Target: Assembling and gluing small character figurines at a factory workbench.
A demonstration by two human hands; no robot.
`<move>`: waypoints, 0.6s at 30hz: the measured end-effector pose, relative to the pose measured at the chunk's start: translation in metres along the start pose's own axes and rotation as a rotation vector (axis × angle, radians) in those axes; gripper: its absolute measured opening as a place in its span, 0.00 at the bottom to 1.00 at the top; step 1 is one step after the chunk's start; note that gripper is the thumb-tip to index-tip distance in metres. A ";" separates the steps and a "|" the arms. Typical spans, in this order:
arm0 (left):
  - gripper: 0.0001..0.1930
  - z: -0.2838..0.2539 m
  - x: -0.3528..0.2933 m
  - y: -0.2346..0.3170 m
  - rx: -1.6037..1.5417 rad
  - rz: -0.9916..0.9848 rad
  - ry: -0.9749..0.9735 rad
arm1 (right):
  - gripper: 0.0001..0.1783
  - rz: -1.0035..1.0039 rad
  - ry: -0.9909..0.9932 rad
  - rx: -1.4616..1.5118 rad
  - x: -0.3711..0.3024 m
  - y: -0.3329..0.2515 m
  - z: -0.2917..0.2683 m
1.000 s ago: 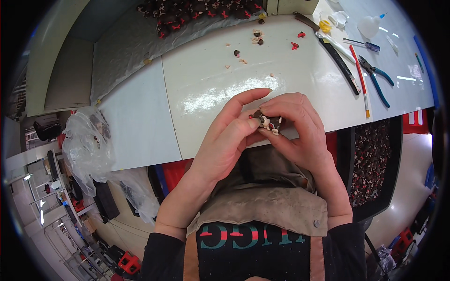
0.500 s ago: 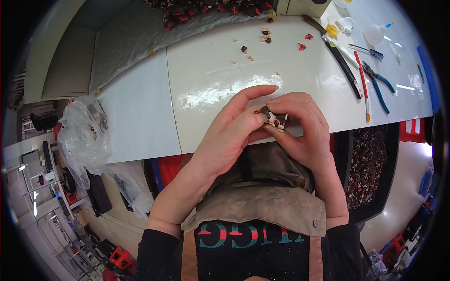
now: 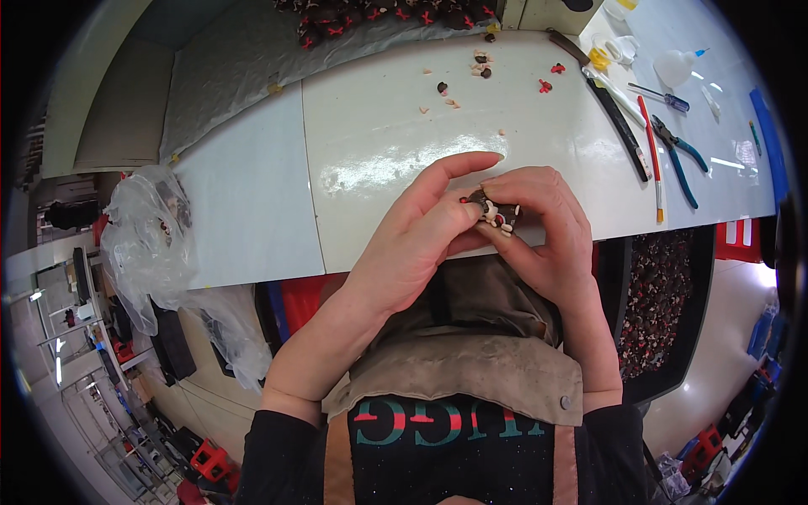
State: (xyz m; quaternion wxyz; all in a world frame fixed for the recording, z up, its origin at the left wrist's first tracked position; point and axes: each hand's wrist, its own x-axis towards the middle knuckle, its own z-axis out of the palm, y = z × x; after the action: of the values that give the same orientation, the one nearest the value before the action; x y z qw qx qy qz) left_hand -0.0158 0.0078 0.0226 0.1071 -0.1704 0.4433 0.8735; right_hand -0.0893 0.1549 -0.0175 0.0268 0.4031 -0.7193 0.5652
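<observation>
Right at the near edge of the white table (image 3: 396, 151), both hands meeting over one tiny piece. Left hand (image 3: 417, 244) curled in from the left, thumb and fingertips pinched onto a small dark figurine (image 3: 492, 210) with red and white bits. Right hand (image 3: 543, 236) closing from the other side, fingers wrapped over and pressing on the same figurine, so gripped from both sides, held just above the table's near edge. Knuckles of the two hands touching. Further out on the table, small scattered scraps (image 3: 471, 71), brown, cream and red. Far right, a row of tools: blue-handled pliers (image 3: 677, 160), a red-handled tool (image 3: 650, 156), a long dark strip (image 3: 610, 109), a small screwdriver (image 3: 661, 95), a clear squeeze bottle (image 3: 677, 66). Along the far edge, a pile of dark figurines (image 3: 379, 13) on a grey cloth. Off to the left, a crumpled clear plastic bag (image 3: 147, 244). Down to the right, a dark bin of little pieces (image 3: 652, 311).
</observation>
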 end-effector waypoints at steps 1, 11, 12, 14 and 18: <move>0.24 0.001 0.000 0.000 0.036 0.008 0.019 | 0.20 0.001 0.003 -0.002 0.000 0.000 0.000; 0.26 -0.008 0.002 0.002 -0.017 -0.083 -0.025 | 0.20 -0.040 -0.002 -0.038 0.000 0.001 0.000; 0.26 -0.008 0.002 0.002 -0.017 -0.083 -0.026 | 0.20 -0.041 -0.002 -0.040 0.000 0.001 0.000; 0.27 -0.006 0.002 0.003 -0.011 -0.078 -0.017 | 0.20 -0.002 0.003 -0.035 0.000 -0.001 0.000; 0.28 -0.007 0.003 0.001 -0.007 -0.069 -0.028 | 0.20 0.001 -0.063 -0.049 -0.002 0.000 -0.003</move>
State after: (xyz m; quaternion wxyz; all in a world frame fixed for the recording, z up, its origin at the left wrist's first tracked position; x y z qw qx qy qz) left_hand -0.0171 0.0016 0.0186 0.1426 -0.1735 0.4326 0.8732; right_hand -0.0891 0.1586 -0.0176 0.0138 0.4195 -0.7337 0.5342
